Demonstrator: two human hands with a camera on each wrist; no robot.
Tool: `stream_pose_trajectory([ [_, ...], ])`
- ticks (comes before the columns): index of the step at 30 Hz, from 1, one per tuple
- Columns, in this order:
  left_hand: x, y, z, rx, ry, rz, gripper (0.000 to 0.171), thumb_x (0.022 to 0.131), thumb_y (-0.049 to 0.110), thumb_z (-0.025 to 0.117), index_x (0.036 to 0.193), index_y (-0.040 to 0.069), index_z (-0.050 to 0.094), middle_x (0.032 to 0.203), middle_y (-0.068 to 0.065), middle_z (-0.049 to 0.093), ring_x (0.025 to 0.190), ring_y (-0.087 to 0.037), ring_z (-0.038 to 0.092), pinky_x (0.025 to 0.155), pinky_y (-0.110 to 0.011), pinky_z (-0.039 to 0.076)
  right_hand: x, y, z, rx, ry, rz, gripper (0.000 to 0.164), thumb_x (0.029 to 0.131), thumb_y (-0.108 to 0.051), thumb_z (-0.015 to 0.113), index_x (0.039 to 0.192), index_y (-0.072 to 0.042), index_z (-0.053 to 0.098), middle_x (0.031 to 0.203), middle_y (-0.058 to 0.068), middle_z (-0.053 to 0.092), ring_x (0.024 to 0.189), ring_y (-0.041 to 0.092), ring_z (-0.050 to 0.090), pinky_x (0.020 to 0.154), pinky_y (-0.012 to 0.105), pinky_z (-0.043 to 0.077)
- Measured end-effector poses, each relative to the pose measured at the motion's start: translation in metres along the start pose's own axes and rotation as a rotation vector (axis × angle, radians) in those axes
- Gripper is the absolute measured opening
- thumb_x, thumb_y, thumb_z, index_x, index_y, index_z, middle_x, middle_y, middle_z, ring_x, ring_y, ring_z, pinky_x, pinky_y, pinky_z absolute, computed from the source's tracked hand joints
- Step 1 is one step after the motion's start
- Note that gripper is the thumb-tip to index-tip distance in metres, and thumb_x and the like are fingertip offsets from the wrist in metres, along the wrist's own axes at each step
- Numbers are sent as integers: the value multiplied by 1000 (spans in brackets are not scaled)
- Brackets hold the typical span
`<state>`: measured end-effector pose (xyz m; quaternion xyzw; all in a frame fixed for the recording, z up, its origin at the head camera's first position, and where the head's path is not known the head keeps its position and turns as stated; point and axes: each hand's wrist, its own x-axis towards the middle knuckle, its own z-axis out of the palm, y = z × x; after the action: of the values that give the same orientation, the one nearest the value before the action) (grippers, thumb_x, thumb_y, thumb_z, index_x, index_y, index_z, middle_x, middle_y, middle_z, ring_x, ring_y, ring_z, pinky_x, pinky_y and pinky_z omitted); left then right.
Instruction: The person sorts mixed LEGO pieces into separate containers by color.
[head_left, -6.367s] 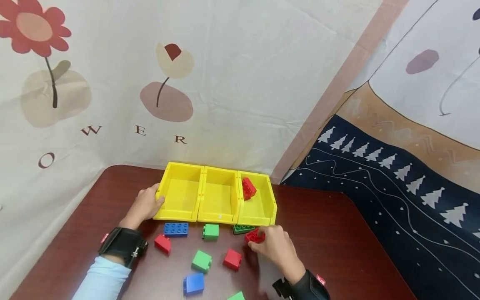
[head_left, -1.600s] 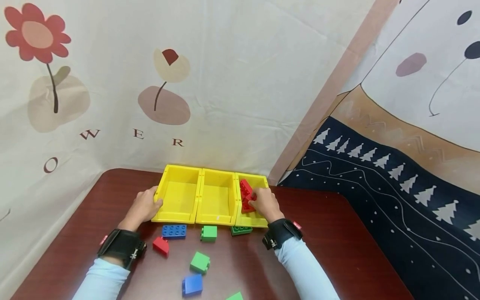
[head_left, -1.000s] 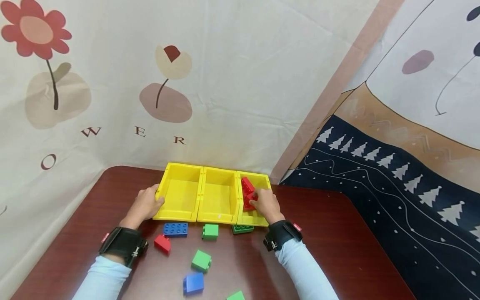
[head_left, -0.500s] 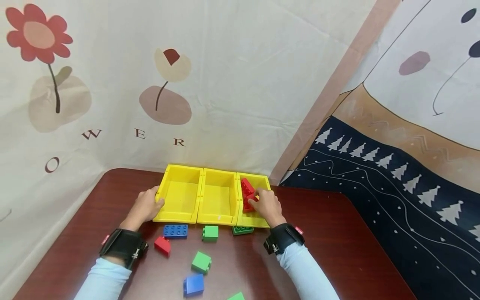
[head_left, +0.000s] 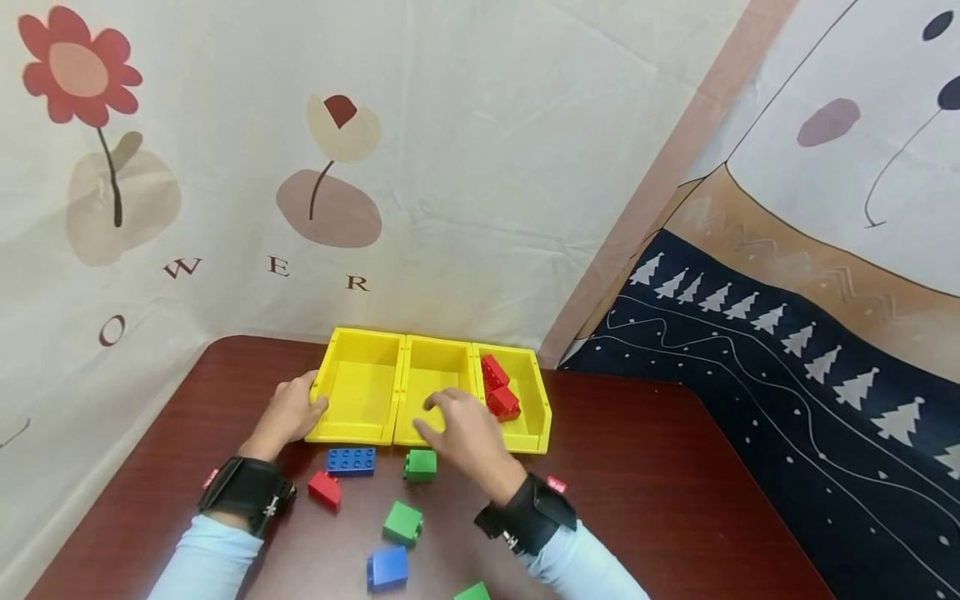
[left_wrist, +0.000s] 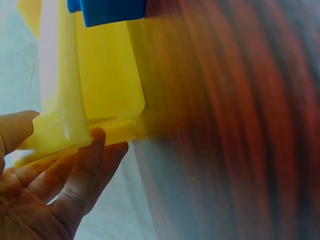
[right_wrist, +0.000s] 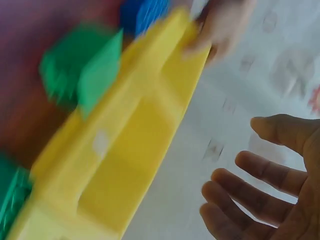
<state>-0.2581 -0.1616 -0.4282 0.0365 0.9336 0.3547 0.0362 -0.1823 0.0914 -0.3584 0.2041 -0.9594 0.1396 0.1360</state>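
My left hand (head_left: 291,408) grips the left end of a yellow three-compartment tray (head_left: 399,400), thumb on the rim and fingers at its outer side in the left wrist view. Over the front of the middle compartment, my right hand (head_left: 468,433) is empty, thumb and fingers spread apart. Red toy bricks (head_left: 504,403) lie piled against the left wall of the right compartment. In front of the tray lie a blue eight-stud brick (head_left: 351,461), a green brick (head_left: 421,466) and a red sloped brick (head_left: 325,489).
Nearer on the brown table (head_left: 675,500) are another green brick (head_left: 403,523), a blue brick (head_left: 387,568) and a green brick (head_left: 472,592) cut by the frame edge. A dark green brick (right_wrist: 12,195) shows by the tray in the right wrist view. Printed cloth (head_left: 480,167) hangs behind.
Red bricks from the table now sit in the right compartment. My right hand has let go of one there and moved left over the middle compartment. My left hand stays on the tray.
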Motion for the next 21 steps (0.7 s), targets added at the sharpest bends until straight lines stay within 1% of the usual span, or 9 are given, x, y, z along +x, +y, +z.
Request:
stream_pose_trajectory([
  [2, 0, 0, 0, -3, -7, -7, 58, 96, 10, 54, 143, -15, 32, 122, -35, 54, 88, -35, 57, 87, -49, 53, -4, -17, 7, 16, -57, -45, 29, 86, -32, 75, 105, -10, 73, 103, 5, 73, 88, 17, 68, 74, 22, 56],
  [4, 0, -1, 1, -6, -11, -11, 58, 96, 10, 54, 144, -15, 31, 124, -35, 53, 90, -35, 57, 89, -50, 53, -7, -32, 17, 2, -114, -97, 31, 85, -33, 76, 107, -12, 73, 102, 2, 73, 86, 12, 67, 73, 17, 54],
  [7, 1, -2, 1, -4, -6, -3, 58, 96, 10, 55, 143, -15, 32, 121, -35, 54, 88, -34, 57, 87, -49, 53, -9, -52, 33, -30, -204, -169, 32, 85, -35, 75, 110, -15, 73, 98, -2, 71, 79, 5, 63, 69, 11, 50],
  [9, 0, -3, 1, -3, 0, 5, 57, 96, 10, 55, 142, -15, 34, 120, -34, 56, 86, -33, 57, 85, -48, 53, -9, -63, 43, -81, -241, -215, 31, 86, -37, 74, 110, -18, 73, 97, -5, 70, 78, 2, 61, 68, 10, 49],
  [11, 0, -4, 1, -1, 8, 24, 56, 96, 10, 55, 141, -16, 35, 117, -34, 58, 82, -31, 58, 81, -46, 53, -9, -72, 52, -122, -274, -238, 29, 87, -39, 73, 110, -21, 72, 97, -7, 69, 77, 2, 59, 66, 11, 50],
  [15, 0, -5, 2, -3, 15, 49, 55, 96, 10, 54, 141, -16, 36, 112, -32, 59, 78, -29, 58, 76, -43, 52, -8, -80, 68, -178, -311, -245, 25, 86, -39, 73, 107, -25, 73, 100, -7, 69, 78, 4, 61, 62, 16, 52],
  [17, 0, -5, 2, -2, 16, 50, 55, 96, 10, 54, 141, -15, 36, 110, -31, 60, 78, -28, 57, 76, -42, 52, -8, -81, 74, -183, -317, -238, 21, 86, -37, 74, 104, -26, 73, 100, -8, 69, 78, 4, 62, 61, 16, 52],
  [21, 1, -4, 1, 0, 21, 44, 54, 96, 10, 55, 141, -14, 36, 108, -29, 60, 78, -28, 57, 77, -43, 52, -10, -81, 84, -184, -273, -231, 14, 85, -33, 76, 97, -26, 73, 97, -9, 69, 78, 4, 65, 61, 17, 52],
])
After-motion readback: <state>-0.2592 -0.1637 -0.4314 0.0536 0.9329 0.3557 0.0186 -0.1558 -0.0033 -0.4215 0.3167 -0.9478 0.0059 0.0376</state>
